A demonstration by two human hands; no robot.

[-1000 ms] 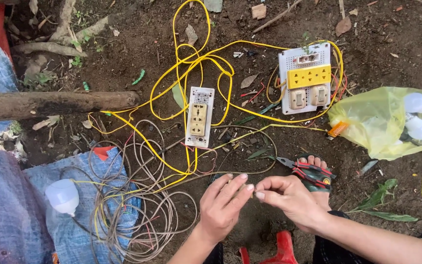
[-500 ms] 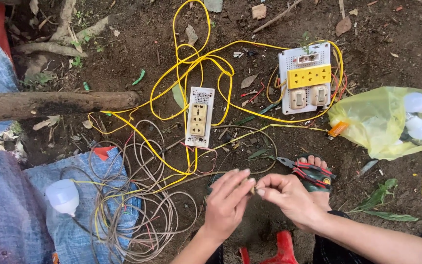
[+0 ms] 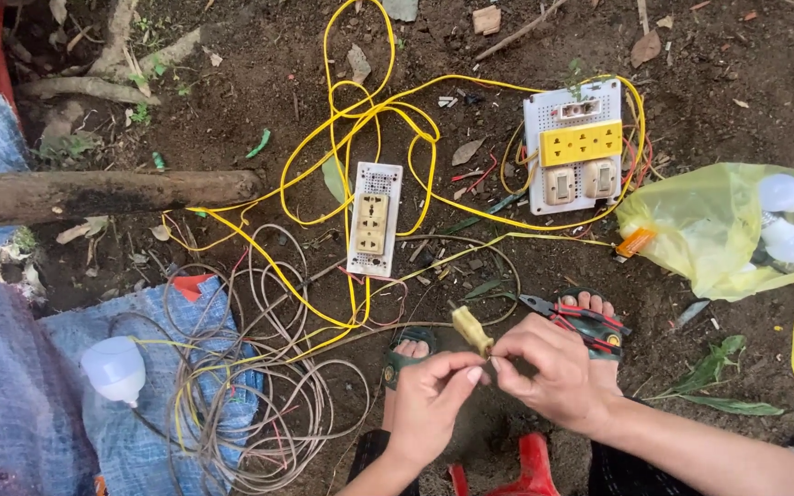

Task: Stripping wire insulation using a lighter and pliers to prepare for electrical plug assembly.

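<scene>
My left hand (image 3: 432, 401) and my right hand (image 3: 553, 369) meet fingertip to fingertip low in the head view, both pinching a thin wire that ends in a small cream plug (image 3: 470, 329) just above the fingers. Behind the right hand lie red-handled pliers (image 3: 573, 316) over my sandalled foot. Farther up on the dirt lies a narrow white socket board (image 3: 371, 219). A wider white board (image 3: 580, 156) with a yellow socket and two switches lies at upper right. Yellow cable (image 3: 360, 110) loops between the boards.
A tangle of grey wire (image 3: 250, 404) and a white bulb (image 3: 116, 368) rest on blue cloth (image 3: 20, 386) at lower left. A yellow plastic bag (image 3: 719, 225) holding bulbs sits at right. A log (image 3: 94, 195) crosses the left side. A red stool edge (image 3: 535, 464) shows below.
Both hands have drawn closer together, and the cream plug now shows above the fingertips. Boards, cables and bag have not moved.
</scene>
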